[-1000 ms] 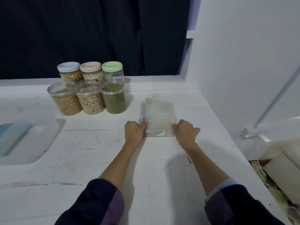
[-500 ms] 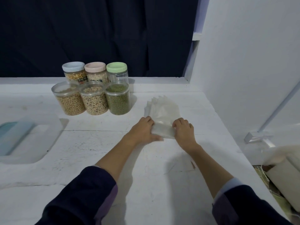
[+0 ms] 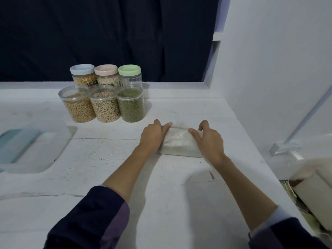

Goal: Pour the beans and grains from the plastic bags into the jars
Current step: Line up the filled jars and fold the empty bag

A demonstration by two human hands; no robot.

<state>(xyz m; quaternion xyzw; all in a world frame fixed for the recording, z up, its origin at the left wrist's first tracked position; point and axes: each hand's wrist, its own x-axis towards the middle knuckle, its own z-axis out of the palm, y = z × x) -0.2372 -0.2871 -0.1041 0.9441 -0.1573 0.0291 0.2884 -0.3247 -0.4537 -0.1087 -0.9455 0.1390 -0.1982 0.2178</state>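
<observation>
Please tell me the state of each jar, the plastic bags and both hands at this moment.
Front three jars: open, no lids, filled.
Blue-lid jar: closed, filled.
Pink-lid jar: closed, filled.
Green-lid jar: closed, looks empty.
Plastic bags: empty, folded on the table.
Left hand: grips the bags.
Right hand: grips the bags.

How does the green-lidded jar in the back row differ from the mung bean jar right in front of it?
The green-lidded jar is closed, while the mung bean jar has no lid on. The green-lidded jar looks clear and empty where its wall shows; the mung bean jar is nearly full of small green beans. The lidded one stands behind, partly hidden by the front one. Both are clear, round and upright on the white table.
</observation>
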